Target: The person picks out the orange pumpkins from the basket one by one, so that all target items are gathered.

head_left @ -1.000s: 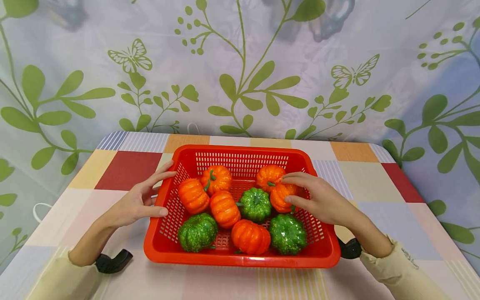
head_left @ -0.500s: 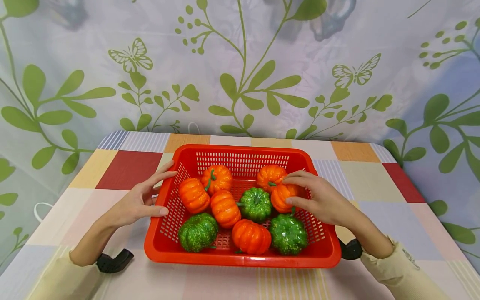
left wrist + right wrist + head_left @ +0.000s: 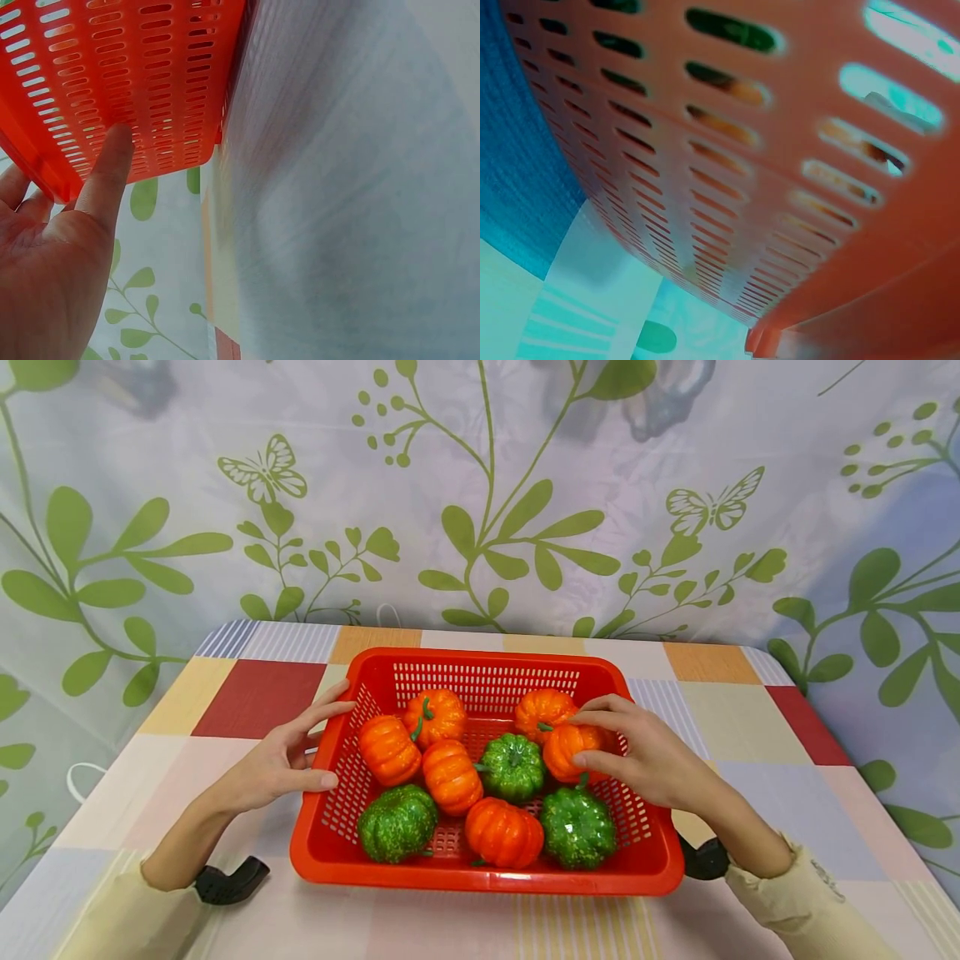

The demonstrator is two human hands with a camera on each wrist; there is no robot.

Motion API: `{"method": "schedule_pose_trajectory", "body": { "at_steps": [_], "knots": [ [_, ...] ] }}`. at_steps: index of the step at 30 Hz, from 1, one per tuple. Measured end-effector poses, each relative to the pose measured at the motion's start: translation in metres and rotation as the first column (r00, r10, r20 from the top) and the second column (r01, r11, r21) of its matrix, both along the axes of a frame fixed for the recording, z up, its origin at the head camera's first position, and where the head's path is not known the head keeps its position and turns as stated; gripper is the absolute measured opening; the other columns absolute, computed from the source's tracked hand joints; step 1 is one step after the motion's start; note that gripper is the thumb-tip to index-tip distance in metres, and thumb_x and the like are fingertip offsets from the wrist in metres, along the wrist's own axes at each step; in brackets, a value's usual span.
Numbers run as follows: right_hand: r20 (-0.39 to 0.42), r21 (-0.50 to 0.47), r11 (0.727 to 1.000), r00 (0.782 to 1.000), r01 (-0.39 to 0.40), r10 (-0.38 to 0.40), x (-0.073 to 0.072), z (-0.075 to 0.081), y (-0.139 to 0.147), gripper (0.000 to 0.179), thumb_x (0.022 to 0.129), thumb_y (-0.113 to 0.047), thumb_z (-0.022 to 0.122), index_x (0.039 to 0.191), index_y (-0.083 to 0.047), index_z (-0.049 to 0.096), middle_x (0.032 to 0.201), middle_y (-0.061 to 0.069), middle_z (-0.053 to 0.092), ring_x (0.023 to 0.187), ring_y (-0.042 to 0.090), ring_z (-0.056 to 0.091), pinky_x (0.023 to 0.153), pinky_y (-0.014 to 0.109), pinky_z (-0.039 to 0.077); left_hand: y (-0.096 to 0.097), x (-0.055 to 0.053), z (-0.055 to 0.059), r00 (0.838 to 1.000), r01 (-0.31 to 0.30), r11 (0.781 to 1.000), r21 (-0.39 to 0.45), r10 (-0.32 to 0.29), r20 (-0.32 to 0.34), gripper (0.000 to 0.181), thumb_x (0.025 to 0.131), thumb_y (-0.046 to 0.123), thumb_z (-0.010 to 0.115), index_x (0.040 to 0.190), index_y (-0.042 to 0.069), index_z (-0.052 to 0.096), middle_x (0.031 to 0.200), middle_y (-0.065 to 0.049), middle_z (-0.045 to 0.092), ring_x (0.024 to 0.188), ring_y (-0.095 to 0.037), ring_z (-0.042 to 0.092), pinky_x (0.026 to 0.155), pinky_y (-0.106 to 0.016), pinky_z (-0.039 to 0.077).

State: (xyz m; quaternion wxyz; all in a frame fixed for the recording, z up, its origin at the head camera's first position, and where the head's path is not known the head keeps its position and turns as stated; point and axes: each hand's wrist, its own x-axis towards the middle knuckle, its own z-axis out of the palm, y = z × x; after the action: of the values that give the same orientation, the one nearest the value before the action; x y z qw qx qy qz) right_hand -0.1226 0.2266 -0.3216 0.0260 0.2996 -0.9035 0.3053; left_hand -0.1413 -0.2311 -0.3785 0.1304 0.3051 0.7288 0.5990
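So the red plastic basket [image 3: 487, 883] is sitting on a table [image 3: 772, 810] with a patchwork-check cloth, its long back edge lying close to the table's far edge, and it's carrying nine little pumpkins, six orange and three green. The right hand [image 3: 645, 752] is reaching over the basket's right edge, with its fingers loosely bent and a fairly wide gap between thumb and fingertips, and they're straddling an orange pumpkin [image 3: 567, 752] by that right wall. Honestly can't tell if it's really gripping it or just resting there; the right wrist view is mostly showing the slotted outer wall. Another orange pumpkin [image 3: 544, 713] is sitting just behind, toward the far right corner, and a shiny green pumpkin [image 3: 577, 828] is filling the near right corner. The left hand [image 3: 273, 768] is spreading its fairly straight fingers along the left edge, thumb lying over the rim, and in the left wrist view one finger is reaching to the outside wall; it's not wrapping round anything. Three more orange pumpkins [image 3: 452, 778] are clustering in the left half, a speckled green pumpkin [image 3: 397, 824] is sitting toward the near left corner, a red-orange pumpkin [image 3: 504, 832] is lying by the near edge, and the last green pumpkin [image 3: 512, 768] is sitting around the middle.
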Motion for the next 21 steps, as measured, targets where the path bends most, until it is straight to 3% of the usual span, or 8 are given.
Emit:
{"method": "schedule_pose_trajectory", "body": {
  "at_steps": [6,14,21],
  "knots": [
    [0.025,-0.024,0.999,0.999,0.030,-0.030,0.001,0.004,0.003,0.044,0.085,-0.022,0.079,0.124,-0.008,0.065,0.118,0.003,0.066,0.109,0.023,0.060,0.093,0.050,0.049,0.000,0.000,-0.001,1.000,0.001,1.000,0.007,-0.001,-0.002,0.075,0.085,-0.004,0.066,0.152,0.001,0.031,0.165,-0.003,0.005,0.130,-0.017,0.045,0.082,-0.041,0.057],
    [-0.010,-0.049,0.999,1.000,0.000,0.000,0.003,0.011,0.006,0.044,0.082,-0.019,0.082,0.122,-0.010,0.067,0.110,-0.003,0.064,0.090,0.013,0.057,0.074,0.030,0.051,0.001,0.000,0.000,1.000,0.006,1.000,0.017,-0.006,-0.007,0.075,0.085,-0.006,0.065,0.151,0.000,0.031,0.165,-0.004,0.005,0.132,-0.021,0.042,0.083,-0.040,0.057],
    [-0.004,-0.101,0.995,1.000,0.003,-0.003,0.006,0.015,0.007,0.039,0.084,-0.013,0.079,0.122,-0.013,0.068,0.109,-0.001,0.060,0.089,0.015,0.052,0.067,0.028,0.049,0.001,0.000,0.000,1.000,0.000,1.000,0.012,0.000,-0.003,0.075,0.085,-0.004,0.065,0.151,0.001,0.031,0.165,-0.002,0.006,0.132,-0.023,0.041,0.083,-0.040,0.057]
  ]
}}
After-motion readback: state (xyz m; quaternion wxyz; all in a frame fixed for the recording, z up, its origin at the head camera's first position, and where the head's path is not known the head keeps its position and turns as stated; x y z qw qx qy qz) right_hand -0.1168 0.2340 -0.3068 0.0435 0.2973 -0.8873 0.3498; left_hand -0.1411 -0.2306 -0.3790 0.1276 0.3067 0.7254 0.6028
